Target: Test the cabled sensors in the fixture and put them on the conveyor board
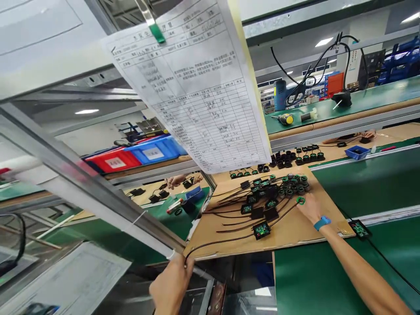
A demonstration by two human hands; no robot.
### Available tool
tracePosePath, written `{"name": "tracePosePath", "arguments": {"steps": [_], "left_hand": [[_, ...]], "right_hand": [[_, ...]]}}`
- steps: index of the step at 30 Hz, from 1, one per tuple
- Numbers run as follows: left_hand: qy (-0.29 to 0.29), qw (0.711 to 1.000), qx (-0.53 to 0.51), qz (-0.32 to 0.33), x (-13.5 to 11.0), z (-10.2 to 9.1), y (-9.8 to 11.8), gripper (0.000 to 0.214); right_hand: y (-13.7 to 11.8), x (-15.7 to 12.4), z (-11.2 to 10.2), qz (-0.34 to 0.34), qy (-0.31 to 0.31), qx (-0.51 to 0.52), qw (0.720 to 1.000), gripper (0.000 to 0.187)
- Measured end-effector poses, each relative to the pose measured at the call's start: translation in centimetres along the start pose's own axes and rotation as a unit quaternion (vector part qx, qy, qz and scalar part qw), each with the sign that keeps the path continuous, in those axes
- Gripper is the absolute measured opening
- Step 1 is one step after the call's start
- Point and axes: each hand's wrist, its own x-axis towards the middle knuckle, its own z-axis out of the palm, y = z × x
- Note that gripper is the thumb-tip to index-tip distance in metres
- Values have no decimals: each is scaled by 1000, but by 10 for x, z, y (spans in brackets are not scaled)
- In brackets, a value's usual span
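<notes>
We have the right hand (308, 206) stretched out on the cardboard sheet (295, 232), fingertips pinched on a small green ring (300, 201) at the near edge of the pile of green rings (293, 183). Blue wristband (322, 222) sits on that wrist.

Left hand (172, 284) is down at the near left corner of the cardboard sheet, closed on the end of a black cable (216, 242). That cable runs across the sheet to a small green circuit board (261, 229) near its middle.

More boards with black cables (259, 201) lie between that board and the pile of rings, wires fanned out towards the left edge of the sheet. Past the pile, towards the far edge, we see rows of black round parts (285, 159).

One more board (360, 229) sits just off the right corner of the sheet, on the green worktop (328, 280).

Paper form (197, 83) hangs from a green clip (156, 33) above the left half of the sheet. Small blue tray (357, 152) is beyond the sheet's far right corner. Blue bin (154, 151) and red bin (113, 161) are on a shelf well left of the sheet. Another person's hands (183, 179) are at work behind the frame post (85, 183), left of the sheet. Yellow screwdriver (284, 118) is on the upper shelf beyond it.
</notes>
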Motion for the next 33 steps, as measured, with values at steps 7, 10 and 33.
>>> {"name": "tracePosePath", "arguments": {"steps": [7, 10, 33], "left_hand": [[-1, 1000, 14, -11, 80, -11, 43, 37], [30, 1000, -2, -7, 55, 18, 86, 45], [94, 950, -298, 8, 96, 106, 275, 95]], "right_hand": [[-7, 0, 37, 29, -48, -5, 998, 32], [-13, 1, 50, 36, -58, 0, 998, 34], [-55, 32, 82, 9, -63, -20, 998, 39]]}}
